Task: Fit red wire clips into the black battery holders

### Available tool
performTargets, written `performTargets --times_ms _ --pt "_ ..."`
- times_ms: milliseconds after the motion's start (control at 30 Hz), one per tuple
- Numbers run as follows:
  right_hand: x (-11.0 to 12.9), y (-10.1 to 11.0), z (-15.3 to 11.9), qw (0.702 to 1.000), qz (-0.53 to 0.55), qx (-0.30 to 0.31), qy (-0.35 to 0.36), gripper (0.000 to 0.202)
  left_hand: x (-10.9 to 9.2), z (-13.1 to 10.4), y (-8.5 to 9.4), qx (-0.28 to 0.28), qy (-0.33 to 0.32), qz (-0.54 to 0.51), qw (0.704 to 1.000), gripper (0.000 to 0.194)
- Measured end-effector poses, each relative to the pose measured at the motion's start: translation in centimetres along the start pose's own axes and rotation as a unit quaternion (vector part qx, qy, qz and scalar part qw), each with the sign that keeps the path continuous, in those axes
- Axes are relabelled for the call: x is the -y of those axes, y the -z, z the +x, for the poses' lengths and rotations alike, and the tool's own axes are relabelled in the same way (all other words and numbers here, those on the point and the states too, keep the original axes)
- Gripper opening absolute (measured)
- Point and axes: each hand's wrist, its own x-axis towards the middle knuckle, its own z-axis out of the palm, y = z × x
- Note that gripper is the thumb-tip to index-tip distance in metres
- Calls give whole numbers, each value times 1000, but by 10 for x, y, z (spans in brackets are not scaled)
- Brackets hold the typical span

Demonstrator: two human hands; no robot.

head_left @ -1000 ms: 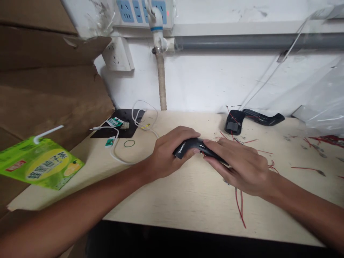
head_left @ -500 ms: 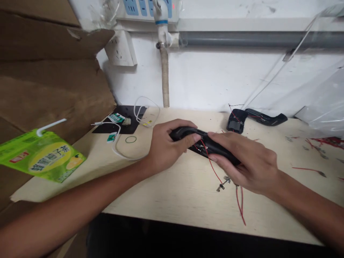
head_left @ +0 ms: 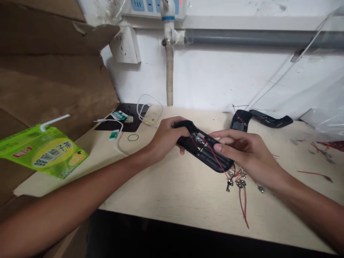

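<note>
My left hand point(head_left: 168, 139) grips the narrower end of a black curved plastic housing point(head_left: 195, 148), its thumb lying over the edge. At the other end my right hand point(head_left: 254, 154) has its thumb on the housing's rim and its fingers behind. The open inner side faces up and shows small metal parts. A red wire point(head_left: 219, 163) runs out of it to a metal contact piece point(head_left: 229, 185) hanging past the end. Below my right hand, metal contacts point(head_left: 241, 184) with looped red wires lie on the table.
Two more black housings point(head_left: 271, 120) lie at the back right. Loose red wires point(head_left: 313, 173) are scattered on the right. A green drink carton point(head_left: 53, 152) with a straw stands left, beside cardboard point(head_left: 53, 82). A white cable point(head_left: 118, 138) and green rubber band point(head_left: 133, 137) lie behind my left arm.
The housing has tilted so its inner side shows more. My right hand has loosened from wrapping round it to a lighter thumb-and-finger hold. The view has shifted slightly.
</note>
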Motion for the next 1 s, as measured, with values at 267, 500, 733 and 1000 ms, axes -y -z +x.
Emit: performTargets --times_ms 267,500,733,1000 --pt "1 6 1 977 112 93 -155 30 -8 15 31 276 144 3 950 44" --pt "17 2 -18 887 -69 454 -53 27 3 24 46 348 176 57 919 51" --pt "24 -17 -46 819 -268 506 44 29 -5 16 35 341 159 157 913 36" --pt "25 -9 -33 876 -127 464 31 27 0 18 37 341 171 183 906 30"
